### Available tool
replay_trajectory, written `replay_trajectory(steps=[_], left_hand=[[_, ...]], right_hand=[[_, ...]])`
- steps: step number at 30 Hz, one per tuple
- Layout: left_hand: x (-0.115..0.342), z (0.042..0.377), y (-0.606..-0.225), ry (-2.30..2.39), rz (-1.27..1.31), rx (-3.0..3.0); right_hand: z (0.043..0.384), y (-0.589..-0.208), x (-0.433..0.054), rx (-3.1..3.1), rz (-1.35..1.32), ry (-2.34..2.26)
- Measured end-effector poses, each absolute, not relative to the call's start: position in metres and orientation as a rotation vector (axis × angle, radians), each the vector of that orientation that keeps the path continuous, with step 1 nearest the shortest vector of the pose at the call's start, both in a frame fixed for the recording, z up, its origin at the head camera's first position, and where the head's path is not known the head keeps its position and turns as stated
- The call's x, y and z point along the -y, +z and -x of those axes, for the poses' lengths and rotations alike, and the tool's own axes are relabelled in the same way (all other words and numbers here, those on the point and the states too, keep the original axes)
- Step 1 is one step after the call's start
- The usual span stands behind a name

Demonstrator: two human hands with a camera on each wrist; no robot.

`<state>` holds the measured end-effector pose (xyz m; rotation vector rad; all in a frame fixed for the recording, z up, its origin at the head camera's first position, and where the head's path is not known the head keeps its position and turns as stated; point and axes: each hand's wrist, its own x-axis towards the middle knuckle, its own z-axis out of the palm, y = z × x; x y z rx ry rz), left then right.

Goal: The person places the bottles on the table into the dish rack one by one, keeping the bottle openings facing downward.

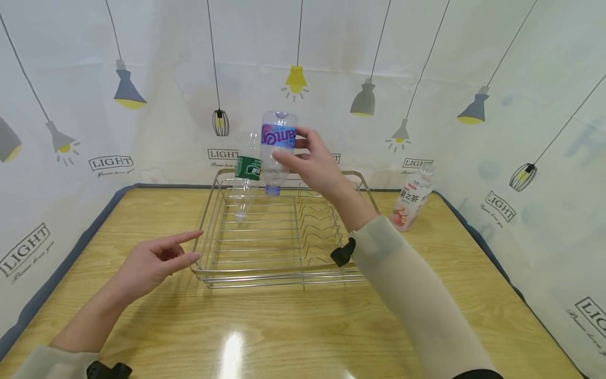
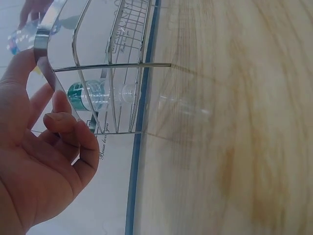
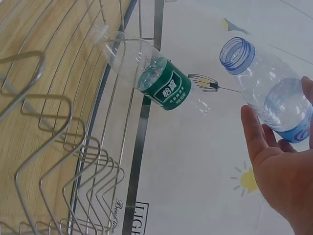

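Observation:
My right hand [image 1: 314, 160] grips a clear plastic bottle [image 1: 278, 176] with a blue and purple label. It is held upside down above the back of a wire dish rack [image 1: 303, 269], its open mouth pointing down. Beside it, a clear bottle with a green label [image 1: 248, 168] stands tilted and neck down in the rack's left part. In the right wrist view, this green-labelled bottle [image 3: 166, 88] leans near the rack's rim. My left hand [image 1: 147, 263] is at the rack's left rim, index finger extended to the metal and the other fingers bent.
A white bottle with a pink fruit label [image 1: 412, 199] stands on the wooden table [image 1: 293, 326], right of the rack. Wavy wire dividers [image 1: 319, 226] fill the rack's right part. A curtain printed with lamps [image 1: 175, 95] closes off the back and both sides.

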<state>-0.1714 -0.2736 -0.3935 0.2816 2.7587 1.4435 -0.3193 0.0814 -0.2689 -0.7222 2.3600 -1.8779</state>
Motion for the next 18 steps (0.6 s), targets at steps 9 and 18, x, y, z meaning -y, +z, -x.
replay_trajectory(steps=[9, 18], left_hand=[[0.274, 0.172, -0.394, 1.433, -0.279, -2.758], [0.274, 0.171, -0.392, 1.443, -0.264, -2.747]], right_hand=[[0.341, -0.275, -0.059, -2.329, 0.666, -1.948], [0.361, -0.297, -0.042, -2.32, 0.535, -2.02]])
